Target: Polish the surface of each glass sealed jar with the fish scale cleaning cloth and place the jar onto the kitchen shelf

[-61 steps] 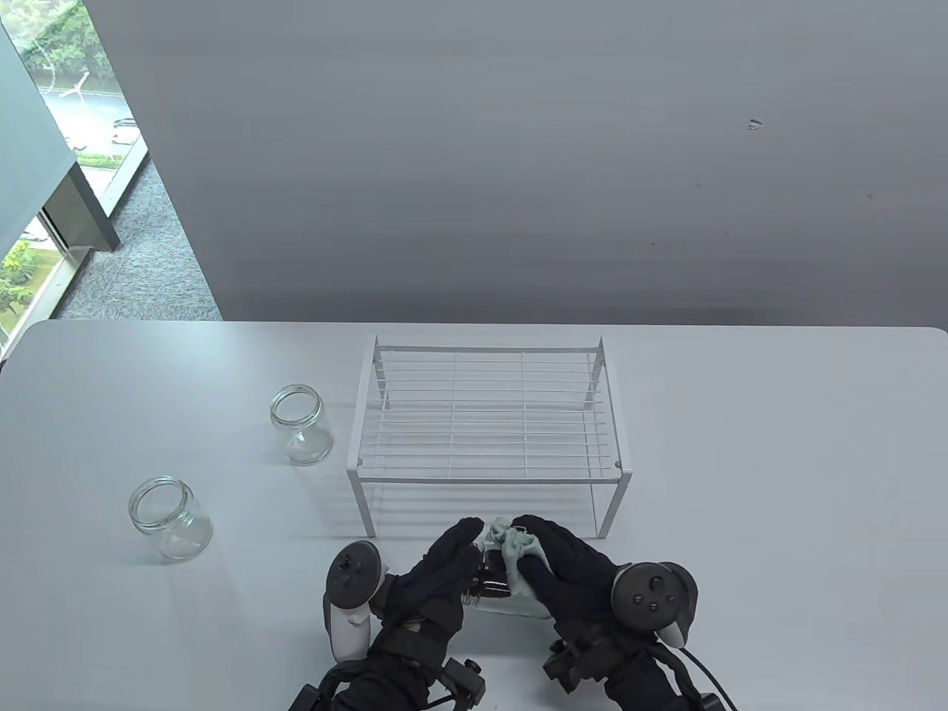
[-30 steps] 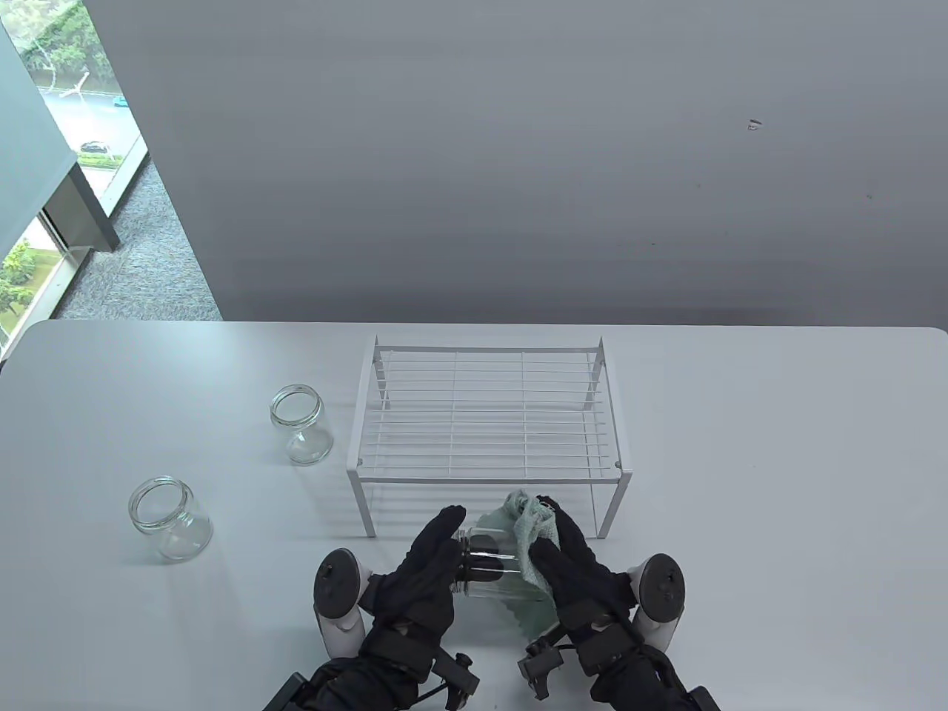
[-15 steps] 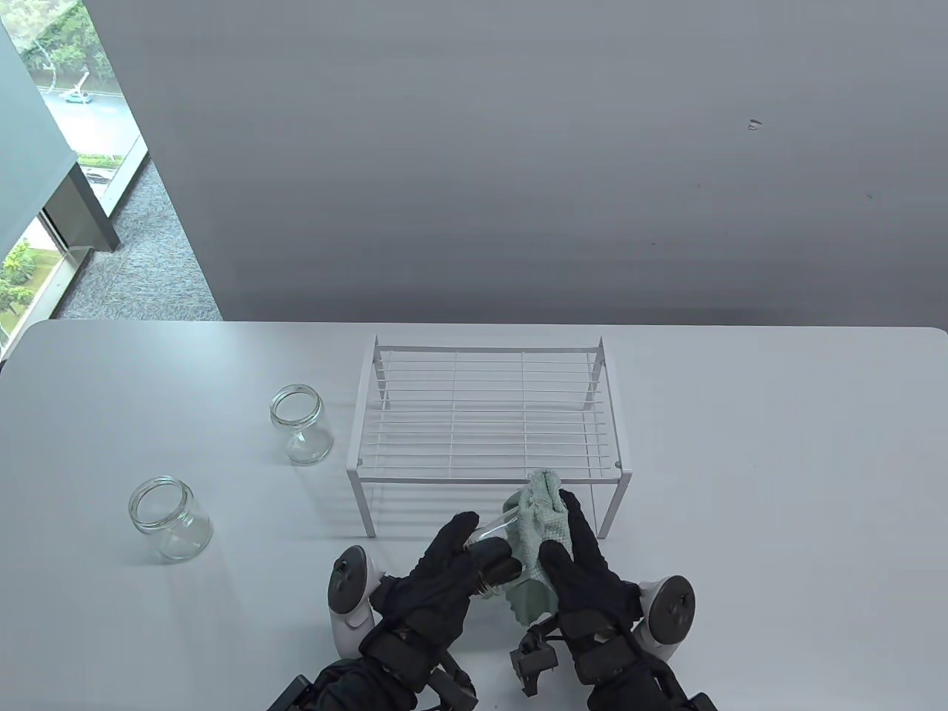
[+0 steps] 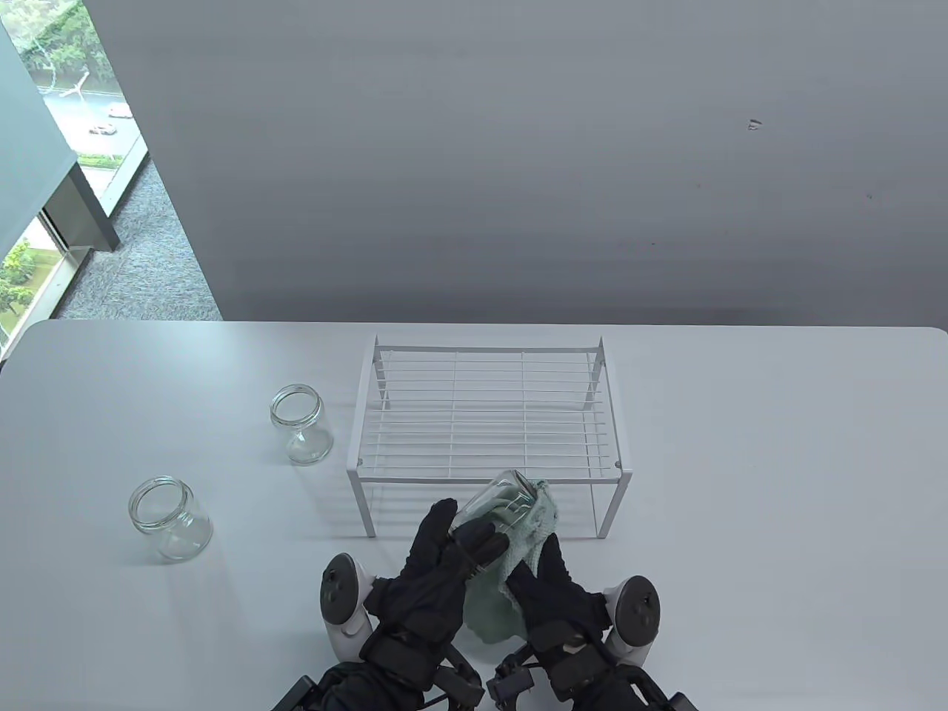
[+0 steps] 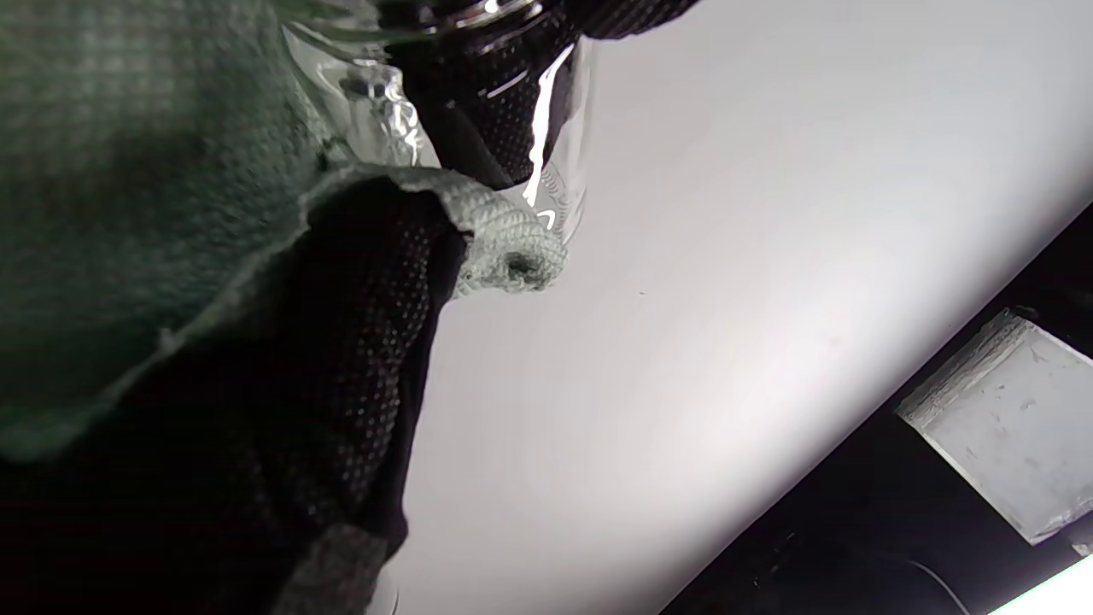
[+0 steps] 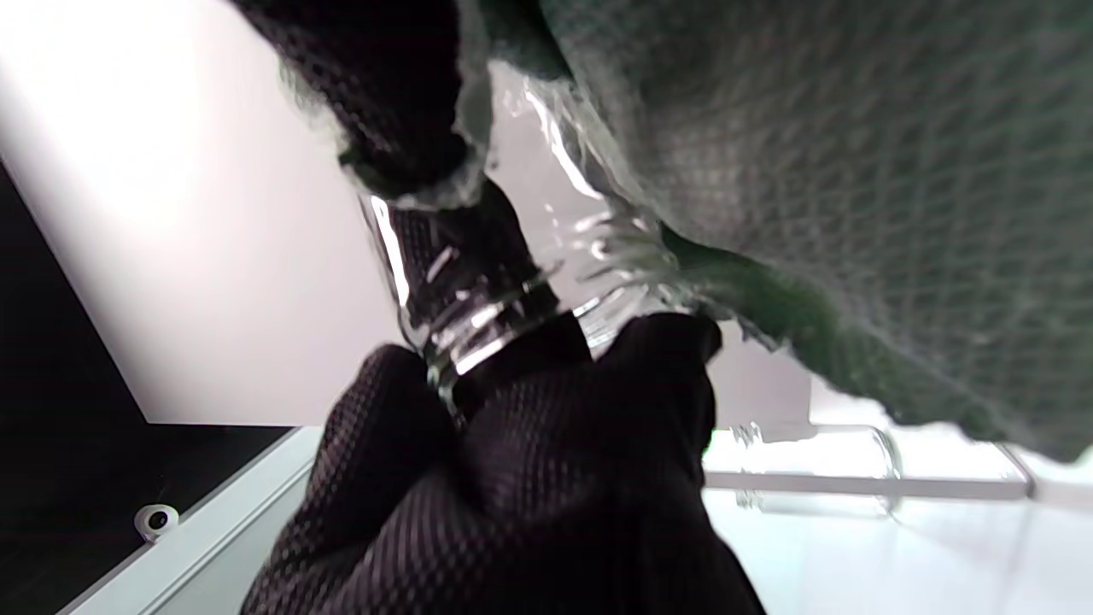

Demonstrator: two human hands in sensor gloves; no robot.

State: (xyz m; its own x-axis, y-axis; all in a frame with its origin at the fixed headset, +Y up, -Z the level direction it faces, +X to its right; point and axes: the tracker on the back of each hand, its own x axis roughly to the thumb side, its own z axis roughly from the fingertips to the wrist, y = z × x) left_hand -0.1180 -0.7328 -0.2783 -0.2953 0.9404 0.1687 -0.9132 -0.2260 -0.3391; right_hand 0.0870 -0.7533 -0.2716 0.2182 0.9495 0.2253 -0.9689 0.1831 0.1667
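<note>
**Jar tipped up, cloth now under it**

My left hand point(image 4: 437, 574) grips the jar point(image 4: 498, 505) at its neck, fingers curled round the mouth end; in the right wrist view the thumb and fingers close on the threaded rim. My right hand point(image 4: 552, 585) is wrapped in the cloth point(image 4: 535, 522), with its fingers curled against the glass through it, so it holds the cloth.

Half a second ago the jar lay lower between my hands and the cloth covered its far end. Now the jar is tilted, its base pointing far and right, toward the near edge of the shelf point(image 4: 489, 474), and the cloth sits under and to the right of it, with a loose part hanging down near me. A second before that the jar lay almost level. I judge that I am turning the jar to wipe a new side, so polishing of this first jar is not finished.

The held jar looks empty, apart from my dark glove showing through the glass. Two more jars stand upright on the table, left of the shelf, one far point(image 4: 300, 424) and one near point(image 4: 169, 517); both are open and empty. The shelf carries nothing.
</note>
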